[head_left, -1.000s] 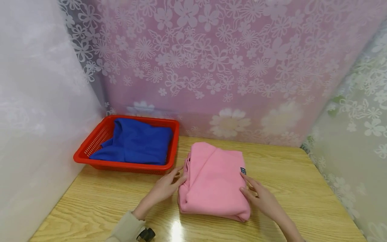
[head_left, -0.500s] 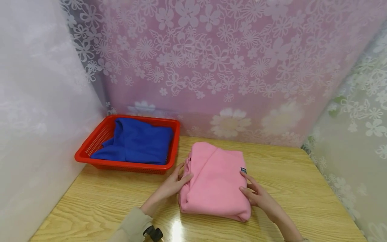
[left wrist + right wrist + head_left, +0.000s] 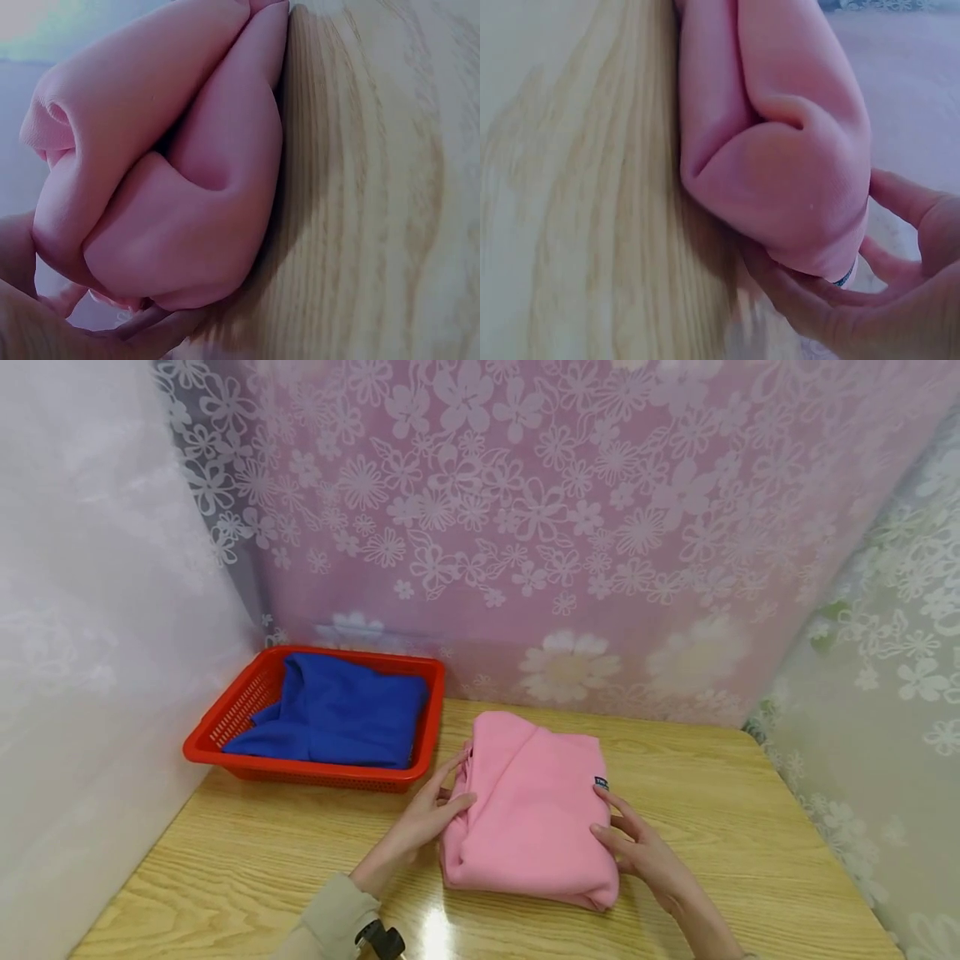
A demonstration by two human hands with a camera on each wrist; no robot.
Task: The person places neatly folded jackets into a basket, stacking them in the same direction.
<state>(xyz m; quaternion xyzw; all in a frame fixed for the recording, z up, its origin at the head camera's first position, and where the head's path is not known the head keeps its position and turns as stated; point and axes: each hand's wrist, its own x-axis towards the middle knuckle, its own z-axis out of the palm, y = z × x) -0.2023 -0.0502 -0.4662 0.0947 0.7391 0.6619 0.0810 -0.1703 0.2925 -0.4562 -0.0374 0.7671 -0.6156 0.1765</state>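
A folded pink garment (image 3: 532, 814) lies on the wooden table, with a small dark label (image 3: 602, 783) on its right edge. My left hand (image 3: 427, 814) holds its left side, thumb on top and fingers along the side. On the opposite side, my right hand (image 3: 645, 852) grips the edge near the label. In the left wrist view, the thick folded layers of the pink garment (image 3: 172, 225) rest between thumb and fingers. The right wrist view has the fingers (image 3: 780, 289) reaching low around the garment's side, close to the tabletop.
A red plastic basket (image 3: 315, 771) stands at the back left of the table (image 3: 712, 810), with a folded blue garment (image 3: 352, 710) inside. Floral sheets (image 3: 525, 510) hang behind and at the sides. A black strap device (image 3: 381, 937) sits at the left wrist.
My left hand has moved in against the pink garment, its thumb now over the top edge. My right hand has stayed nearly in place, and the garment has hardly shifted.
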